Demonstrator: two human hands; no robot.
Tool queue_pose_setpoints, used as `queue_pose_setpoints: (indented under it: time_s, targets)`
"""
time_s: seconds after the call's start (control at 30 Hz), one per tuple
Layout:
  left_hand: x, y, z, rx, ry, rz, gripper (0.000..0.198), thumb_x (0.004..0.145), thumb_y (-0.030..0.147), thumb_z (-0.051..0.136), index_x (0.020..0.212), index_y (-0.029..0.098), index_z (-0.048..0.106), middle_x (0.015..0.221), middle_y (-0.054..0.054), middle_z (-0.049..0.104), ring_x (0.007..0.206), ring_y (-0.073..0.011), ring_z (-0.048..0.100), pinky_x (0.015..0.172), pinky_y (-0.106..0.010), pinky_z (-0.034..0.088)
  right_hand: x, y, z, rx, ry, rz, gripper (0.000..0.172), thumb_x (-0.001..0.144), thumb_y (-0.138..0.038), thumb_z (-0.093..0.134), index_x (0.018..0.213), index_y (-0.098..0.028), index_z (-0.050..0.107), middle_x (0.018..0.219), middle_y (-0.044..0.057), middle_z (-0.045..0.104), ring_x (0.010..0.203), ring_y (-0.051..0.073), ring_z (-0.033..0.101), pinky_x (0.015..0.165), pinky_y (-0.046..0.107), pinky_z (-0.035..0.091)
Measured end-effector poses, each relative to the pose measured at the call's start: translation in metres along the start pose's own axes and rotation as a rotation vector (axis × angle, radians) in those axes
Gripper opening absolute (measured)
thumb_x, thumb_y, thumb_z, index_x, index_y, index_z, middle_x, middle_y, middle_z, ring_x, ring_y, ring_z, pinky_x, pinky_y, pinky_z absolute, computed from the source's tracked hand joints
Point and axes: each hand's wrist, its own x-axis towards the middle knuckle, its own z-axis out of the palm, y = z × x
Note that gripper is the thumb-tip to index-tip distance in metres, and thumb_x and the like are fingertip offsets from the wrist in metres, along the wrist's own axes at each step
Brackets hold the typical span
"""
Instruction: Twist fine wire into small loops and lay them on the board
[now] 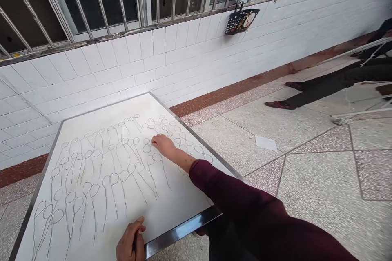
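A white-topped table (171, 212) carries rows of thin dark looped wires (114, 178), each with a round loop and long tails. Toward the right lie figure-eight loops (203, 153) without long tails. My right hand (163, 145), in a dark red sleeve, reaches over the table beside these loops; its fingers are bent together, and anything between them is too small to make out. Near the front edge my left hand (132, 241) has its thumb and fingers pressed together, with nothing visible that I can name in them.
Behind the table is a white tiled wall (122, 63) with barred windows above. A black dotted basket (241, 21) hangs from the sill. At the right, a seated person's legs (324, 85) stretch over the stone floor, where a white paper (266, 143) lies.
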Motion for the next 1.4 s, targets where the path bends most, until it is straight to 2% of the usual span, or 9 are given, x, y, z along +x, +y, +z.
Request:
queue_pose_setpoints:
  time_s: [0.27,0.47,0.57,0.67,0.77,0.87,1.0,1.17,1.4]
  targets:
    - [0.002,0.003,-0.001,-0.024,-0.008,-0.006,0.033,0.086,0.05,0.053,0.084,0.023,0.073,0.076,-0.009,0.069,0.072,-0.022,0.064,0.067,-0.028,0.049,0.007,-0.029,0.01,-0.008,-0.091,0.148,0.019,0.094,-0.031,0.056,0.102,-0.015,0.062,0.104,0.007,0.063,0.088,0.017,0.06,0.076,0.033,0.052]
    - [0.0,0.01,-0.005,-0.078,-0.02,-0.043,0.037,0.085,0.054,0.054,0.09,0.022,0.073,0.079,-0.009,0.069,0.074,-0.0224,0.064,0.07,-0.03,0.05,-0.03,-0.05,-0.022,0.058,0.091,0.08,0.01,0.091,-0.016,0.047,0.089,-0.019,0.057,0.094,0.007,0.063,0.082,0.017,0.057,0.06,0.026,0.038]
    - [0.01,0.033,-0.006,-0.158,0.013,-0.193,0.041,0.083,0.054,0.057,0.105,0.021,0.069,0.084,-0.007,0.069,0.066,-0.0183,0.061,0.068,-0.031,0.05,-0.067,-0.069,-0.039,0.065,0.178,0.007,0.012,0.09,-0.014,0.044,0.091,-0.021,0.054,0.088,0.005,0.063,0.075,0.017,0.055,0.057,0.027,0.033]
    - [0.035,0.074,-0.007,-0.341,-0.033,-0.283,0.053,0.079,0.047,0.068,0.125,0.023,0.057,0.101,-0.009,0.07,0.095,-0.0215,0.064,0.085,-0.033,0.048,-0.109,-0.089,-0.045,0.095,0.269,-0.106,0.011,0.089,-0.014,0.045,0.088,-0.021,0.053,0.084,0.004,0.061,0.073,0.017,0.055,0.058,0.027,0.033]
    - [0.062,0.111,-0.005,-0.552,-0.06,-0.244,0.061,0.079,0.04,0.072,0.133,0.025,0.049,0.117,-0.011,0.066,0.114,-0.0221,0.058,0.098,-0.036,0.042,-0.146,-0.102,-0.042,0.183,0.383,-0.209,0.011,0.089,-0.015,0.044,0.085,-0.022,0.052,0.078,0.003,0.059,0.068,0.017,0.054,0.06,0.028,0.036]
    - [0.073,0.131,0.001,-0.699,-0.074,-0.241,0.057,0.078,0.037,0.073,0.129,0.022,0.052,0.114,-0.011,0.067,0.107,-0.0207,0.061,0.097,-0.037,0.043,-0.172,-0.108,-0.039,0.215,0.43,-0.258,0.013,0.09,-0.016,0.043,0.083,-0.023,0.052,0.077,0.004,0.059,0.069,0.017,0.054,0.063,0.028,0.039]
    - [0.062,0.139,0.003,-0.815,-0.053,-0.258,0.051,0.078,0.037,0.072,0.123,0.019,0.056,0.106,-0.011,0.07,0.087,-0.0168,0.065,0.085,-0.034,0.047,-0.192,-0.108,-0.038,0.18,0.463,-0.269,0.017,0.092,-0.015,0.042,0.082,-0.023,0.053,0.076,0.004,0.058,0.072,0.018,0.055,0.066,0.029,0.042]
    - [0.044,0.146,-0.002,-0.845,-0.105,-0.272,0.054,0.078,0.037,0.073,0.126,0.019,0.055,0.109,-0.012,0.07,0.086,-0.016,0.065,0.083,-0.033,0.046,-0.206,-0.109,-0.038,0.189,0.568,-0.316,0.016,0.091,-0.014,0.043,0.082,-0.022,0.053,0.074,0.003,0.057,0.068,0.016,0.055,0.063,0.027,0.043]
    - [0.034,0.15,-0.005,-0.846,-0.072,-0.287,0.051,0.077,0.036,0.074,0.122,0.018,0.058,0.109,-0.012,0.071,0.086,-0.0137,0.063,0.088,-0.032,0.042,-0.224,-0.118,-0.036,0.562,0.512,-0.305,0.006,0.087,-0.018,0.05,0.085,-0.022,0.054,0.072,-0.001,0.058,0.06,0.012,0.053,0.054,0.023,0.041]
